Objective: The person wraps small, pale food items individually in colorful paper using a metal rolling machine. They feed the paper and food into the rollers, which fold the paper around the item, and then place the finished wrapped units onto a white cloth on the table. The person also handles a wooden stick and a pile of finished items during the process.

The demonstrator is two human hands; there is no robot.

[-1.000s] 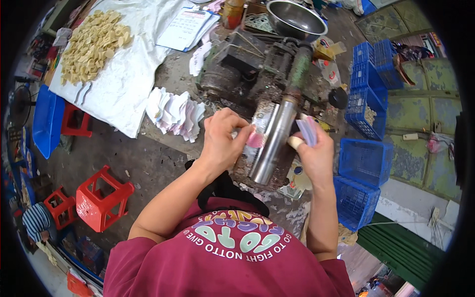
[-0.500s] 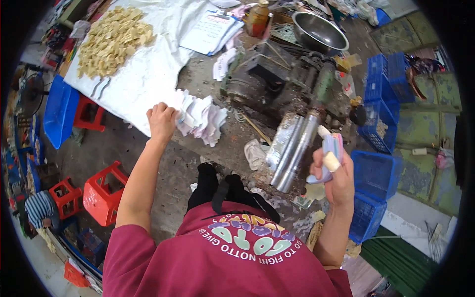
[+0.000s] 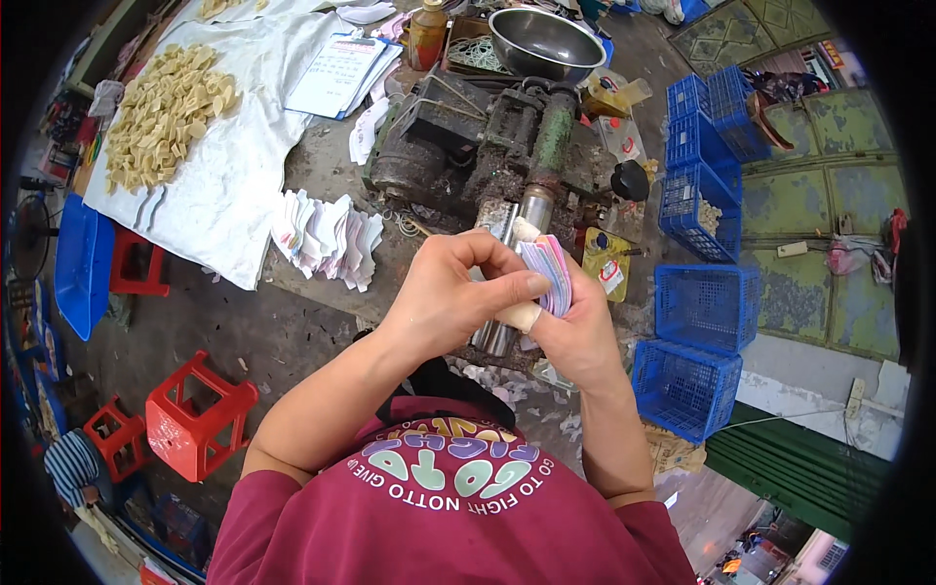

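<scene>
Two hands, the right hand (image 3: 580,341) and the left hand (image 3: 444,297), are close together in front of the big dark machine (image 3: 419,161). The right hand is closed around a small stack of thin pieces (image 3: 553,271), pink, purple and blue. The left thumb touches the side of the stack, but I cannot tell if the left fingers pinch any of it. The stack is up in front of the machine, over its shiny metal roller (image 3: 538,208).

The pieces look light, soft and bendy, so they may slip apart or crease if squeezed hard. A good place to hold is low on the stack, flat between thumb and fingers, with one thin edge left free to pick at.

To the left of the machine, a pile of wavy white pieces (image 3: 327,239) sits on the worktop (image 3: 317,156). Past that, farther left of the machine, lots of pale yellow bits (image 3: 171,117) lie on a white cloth (image 3: 219,200). Behind the machine is a round metal bowl (image 3: 546,49).
</scene>
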